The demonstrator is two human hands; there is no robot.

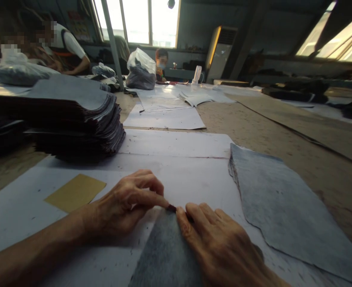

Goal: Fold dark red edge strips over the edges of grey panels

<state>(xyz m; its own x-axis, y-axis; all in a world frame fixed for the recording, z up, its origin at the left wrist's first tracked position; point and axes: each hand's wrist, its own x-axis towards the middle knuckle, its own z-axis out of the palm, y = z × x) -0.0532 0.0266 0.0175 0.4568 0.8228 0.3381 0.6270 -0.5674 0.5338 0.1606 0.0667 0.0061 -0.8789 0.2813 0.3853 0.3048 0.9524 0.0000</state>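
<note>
A grey piece of sheet material (167,251) lies at the front of the white paper, its far end folded over into a small dark reddish strip (171,208). My left hand (131,203) is closed, thumb and index fingertip pinching the left end of that folded edge. Over the right side of the piece is my right hand (220,239), its fingers bent and close together, with the thumb tip against the fold. The hand hides part of the piece. Further right, a small pile of similar grey pieces (280,199) lies with its left edges uneven.
A tall stack of dark-edged grey pieces (83,115) stands at the left. A tan rectangle (77,192) lies near my left forearm. Beyond are loose white sheets (170,115), a filled plastic bag (141,69), and a metal post (113,44). People sit at the far side.
</note>
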